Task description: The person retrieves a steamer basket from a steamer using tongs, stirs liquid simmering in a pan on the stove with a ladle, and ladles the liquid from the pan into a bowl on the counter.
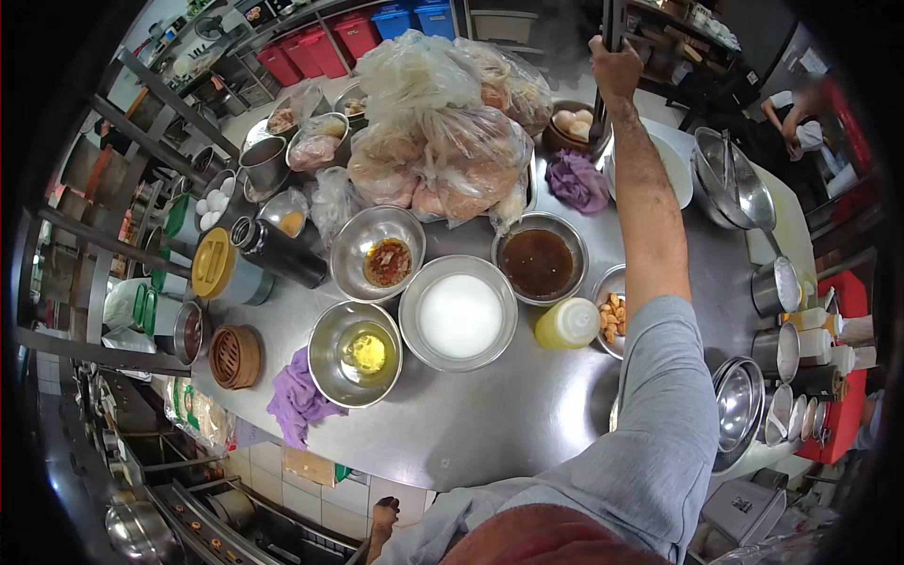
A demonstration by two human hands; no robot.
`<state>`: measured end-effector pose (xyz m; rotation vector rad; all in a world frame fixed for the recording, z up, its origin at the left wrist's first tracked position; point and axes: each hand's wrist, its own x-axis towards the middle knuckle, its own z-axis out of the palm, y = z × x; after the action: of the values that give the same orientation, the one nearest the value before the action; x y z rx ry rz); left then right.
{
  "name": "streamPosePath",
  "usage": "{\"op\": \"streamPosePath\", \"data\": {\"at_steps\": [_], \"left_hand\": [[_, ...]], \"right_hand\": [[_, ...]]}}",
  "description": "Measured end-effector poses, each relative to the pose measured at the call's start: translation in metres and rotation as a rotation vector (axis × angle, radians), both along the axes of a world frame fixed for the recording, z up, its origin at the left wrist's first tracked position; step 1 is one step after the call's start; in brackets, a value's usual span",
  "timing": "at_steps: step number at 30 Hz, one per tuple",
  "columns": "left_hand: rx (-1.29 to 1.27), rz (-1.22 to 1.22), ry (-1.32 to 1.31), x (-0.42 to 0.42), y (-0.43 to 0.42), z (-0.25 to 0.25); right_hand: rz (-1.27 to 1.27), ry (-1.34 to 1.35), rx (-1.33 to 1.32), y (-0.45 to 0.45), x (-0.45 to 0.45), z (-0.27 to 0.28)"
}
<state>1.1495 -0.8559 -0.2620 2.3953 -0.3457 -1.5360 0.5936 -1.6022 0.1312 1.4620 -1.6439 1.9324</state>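
Observation:
My right hand [617,68] is stretched far forward, its fingers closed around a dark upright post [612,24] beyond the bowls. My left hand [384,513] hangs low by my side, below the table's front edge; its fingers are small and dark there, so their hold is unclear. Under my right forearm is a metal bowl of brown nuts or cloves [613,318], beside a squeeze bottle [568,324] of yellow liquid. Nearby stand a bowl of white contents [460,315], a bowl of brown sauce [538,260], a bowl with yellow liquid [367,353] and one with reddish oil [387,263].
Large plastic bags of raw meat [443,141] pile up at the back. A black flask [278,252], a yellow-lidded tub [218,264] and a bamboo steamer [235,358] stand left. Purple cloths [303,400] lie about. Another person [791,122] is at the far right.

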Motion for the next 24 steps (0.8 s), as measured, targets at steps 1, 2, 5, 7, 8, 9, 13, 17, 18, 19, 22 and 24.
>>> {"op": "streamPosePath", "data": {"at_steps": [1, 2, 5, 7, 8, 9, 13, 17, 18, 19, 22, 24], "left_hand": [[-0.011, 0.012, -0.002, 0.000, 0.001, -0.001], [-0.028, 0.024, -0.003, 0.000, 0.000, -0.002], [0.016, 0.035, 0.038, 0.004, 0.008, -0.007], [-0.052, -0.033, 0.100, 0.018, 0.028, -0.038], [-0.098, -0.093, 0.152, 0.022, 0.032, -0.045], [-0.109, -0.168, 0.142, 0.028, 0.035, -0.051], [-0.144, -0.293, 0.092, 0.038, 0.009, -0.082], [-0.280, -0.363, 0.089, 0.058, -0.023, -0.095], [-0.318, -0.371, 0.088, 0.067, -0.024, -0.094], [-0.351, -0.367, 0.089, 0.078, -0.023, -0.092], [-0.447, -0.361, 0.081, 0.114, -0.011, -0.079], [-0.512, -0.356, 0.061, 0.145, 0.008, -0.078]], "right_hand": [[-0.003, -0.004, 0.056, 0.007, 0.006, 0.004], [-0.005, -0.006, 0.107, 0.011, 0.012, 0.009], [-0.022, -0.011, 0.068, 0.024, 0.019, 0.014], [0.061, 0.037, 0.032, 0.047, 0.031, 0.031], [0.030, 0.132, -0.059, 0.059, 0.043, 0.041], [0.062, 0.202, 0.014, 0.071, 0.051, 0.053], [0.402, 0.466, -0.116, 0.138, 0.112, 0.092], [0.695, 0.750, 0.068, 0.217, 0.181, 0.127], [0.652, 0.834, 0.049, 0.245, 0.203, 0.137], [0.695, 0.845, 0.002, 0.267, 0.225, 0.143], [0.813, 0.871, -0.026, 0.351, 0.292, 0.168], [0.917, 0.872, -0.102, 0.388, 0.337, 0.180]]}}
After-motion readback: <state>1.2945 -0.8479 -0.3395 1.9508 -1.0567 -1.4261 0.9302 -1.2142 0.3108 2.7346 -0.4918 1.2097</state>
